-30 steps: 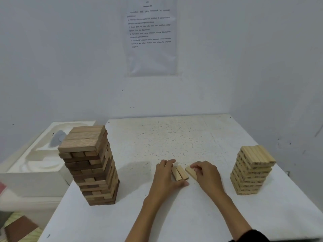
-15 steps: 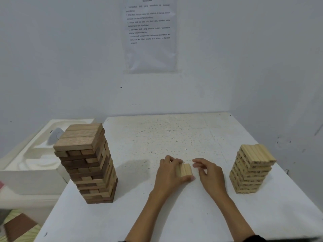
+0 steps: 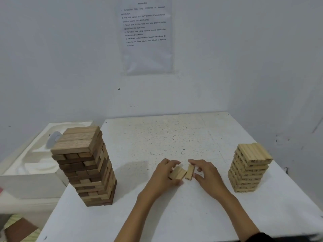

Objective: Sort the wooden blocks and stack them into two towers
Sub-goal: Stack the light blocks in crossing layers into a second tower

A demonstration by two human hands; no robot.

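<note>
1. We are curling our left hand [image 3: 163, 173] around a pair of pale blocks [image 3: 177, 173] at lower centre, their long axes running from lower left up to upper right.
2. Our right hand [image 3: 208, 173] is pinching a single block [image 3: 190, 172], pointing away from us, just beside the pair.
3. We are seeing a dark tower [image 3: 85, 165] standing at left and a pale tower [image 3: 250, 167] at right on the table [image 3: 174, 137].
4. A white box [image 3: 26, 172] is sitting at left, its contents unclear.

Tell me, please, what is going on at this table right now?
A person is sorting wooden blocks into two towers. The left hand grips a pair of pale blocks; the right hand steadies a third pale block beside them. The dark tower stands left, the shorter pale tower right.
</note>
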